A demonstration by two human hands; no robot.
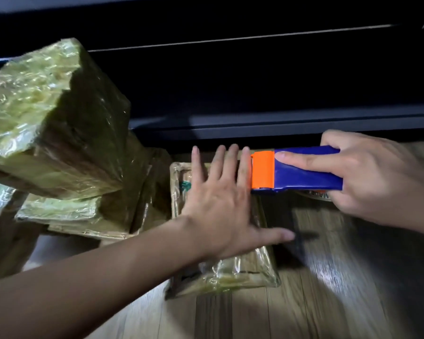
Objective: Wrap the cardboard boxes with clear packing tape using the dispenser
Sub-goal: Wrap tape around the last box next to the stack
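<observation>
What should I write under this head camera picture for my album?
Left hand flat on a taped box; right hand holding the tape dispenser.

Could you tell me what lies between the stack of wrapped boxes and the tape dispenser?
In the head view, the left hand lies spread flat on a wrapped box there.

Left hand [220, 204] lies flat, palm down, fingers spread, forearm stretched forward. Right hand [377, 177] is curled in a grip, index finger extended straight.
</observation>
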